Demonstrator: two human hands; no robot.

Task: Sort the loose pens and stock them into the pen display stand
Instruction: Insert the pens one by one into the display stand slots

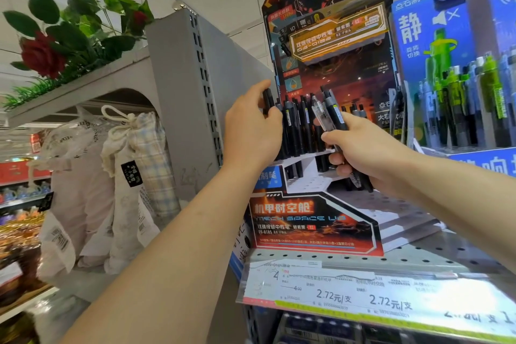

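A red-and-black cardboard pen display stand [312, 220] sits on a perforated metal shelf. Its upper tier holds a row of upright black pens [300, 123]; the white stepped tiers [315, 184] below show bare holes. My left hand [251, 131] is at the stand's upper left, fingers closed on one or two black pens [268, 100] at the row's left end. My right hand [360, 153] grips a bundle of several loose pens [331, 113], mostly black with one clear-barrelled, held tilted in front of the stand's middle.
A blue display [458, 72] of green and blue pens stands to the right. Price tags [360, 296] run along the shelf edge. A grey shelf upright [192, 98] is just left of the stand, with hanging cloth bags [125, 176] and artificial roses [44, 56] beyond.
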